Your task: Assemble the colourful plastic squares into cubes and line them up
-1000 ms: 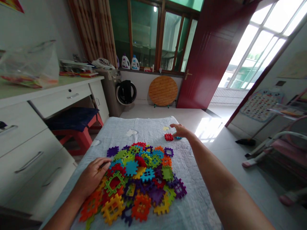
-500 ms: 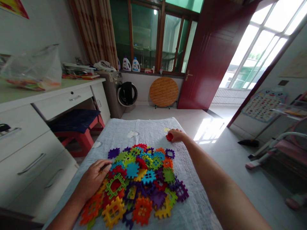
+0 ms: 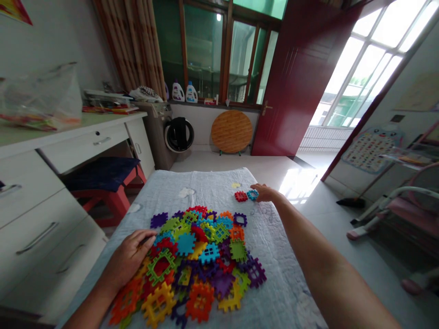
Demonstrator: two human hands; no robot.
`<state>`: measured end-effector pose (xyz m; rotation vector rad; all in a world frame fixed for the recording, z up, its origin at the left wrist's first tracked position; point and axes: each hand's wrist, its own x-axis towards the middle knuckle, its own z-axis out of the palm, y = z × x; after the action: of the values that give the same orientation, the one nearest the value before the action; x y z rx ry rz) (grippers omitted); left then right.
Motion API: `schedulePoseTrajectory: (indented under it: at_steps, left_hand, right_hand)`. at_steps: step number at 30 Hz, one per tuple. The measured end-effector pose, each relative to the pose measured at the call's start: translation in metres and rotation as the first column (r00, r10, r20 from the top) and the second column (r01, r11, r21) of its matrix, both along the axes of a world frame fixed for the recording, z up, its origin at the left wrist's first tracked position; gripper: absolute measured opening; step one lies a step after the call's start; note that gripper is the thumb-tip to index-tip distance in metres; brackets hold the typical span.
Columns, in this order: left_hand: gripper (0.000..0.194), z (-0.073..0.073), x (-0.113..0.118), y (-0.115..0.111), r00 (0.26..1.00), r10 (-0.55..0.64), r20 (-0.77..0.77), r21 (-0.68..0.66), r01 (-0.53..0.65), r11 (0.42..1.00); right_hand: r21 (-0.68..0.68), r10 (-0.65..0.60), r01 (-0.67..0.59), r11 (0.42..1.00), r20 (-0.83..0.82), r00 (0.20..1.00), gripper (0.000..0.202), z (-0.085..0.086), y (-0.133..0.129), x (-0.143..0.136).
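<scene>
My right hand (image 3: pixel 265 193) is at the far right of the cloth-covered surface (image 3: pixel 212 187), its fingers closed around the edge of a light-blue interlocking plastic block (image 3: pixel 253 195). Just left of that block, a red interlocking block (image 3: pixel 240 196) lies flat on the cloth. My left hand (image 3: pixel 132 253) rests at the left side of a mixed pile of square notched blocks, fingers curled together; a thin dark edge shows between thumb and fingers, too small to name. In the pile are a purple block (image 3: pixel 159 220), an orange window block (image 3: pixel 200 300) and a green frame block (image 3: pixel 160 266).
A blue-topped red stool (image 3: pixel 103 176) stands left of the surface, beside a white desk (image 3: pixel 72 137). Behind are a washing machine (image 3: pixel 156 132) and a round wooden tabletop (image 3: pixel 232 131). A pink-and-white chair (image 3: pixel 408 210) is at the right.
My right hand has shifted slightly right, off the red block, which now lies on the cloth. A light-blue block now shows at its fingers. My left hand stays by the pile.
</scene>
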<state>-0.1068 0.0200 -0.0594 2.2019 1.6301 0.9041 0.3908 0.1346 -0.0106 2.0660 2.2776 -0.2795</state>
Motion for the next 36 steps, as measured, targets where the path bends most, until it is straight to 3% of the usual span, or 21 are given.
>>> schedulePoseTrajectory:
  at_steps: [6,16,23,29,36]
  left_hand:
    - [0.042,0.001,0.0,0.0,1.0,0.003,-0.007,0.008,-0.003,1.0]
    - [0.042,0.002,0.0,-0.002,1.0,0.011,-0.027,-0.022,-0.012,1.0]
    - [0.041,0.001,0.0,-0.001,0.999,0.008,-0.032,-0.008,-0.008,1.0]
    - [0.042,0.0,-0.001,-0.001,1.0,0.011,-0.029,-0.011,-0.011,1.0]
    - [0.04,-0.001,0.0,-0.001,0.999,0.021,-0.033,-0.017,-0.021,1.0]
  right_hand:
    - [0.015,0.0,0.0,1.0,0.011,1.0,0.061,-0.008,0.004,-0.005]
    - [-0.012,-0.019,0.019,1.0,0.053,0.998,0.061,-0.006,0.007,-0.008]
    - [-0.003,-0.021,0.021,1.0,0.052,0.998,0.081,0.009,0.006,-0.014]
    - [-0.029,0.116,-0.115,0.993,0.055,0.992,0.085,0.01,0.007,-0.047]
    - [-0.029,0.139,-0.137,0.99,0.094,0.986,0.053,0.006,0.006,-0.065]
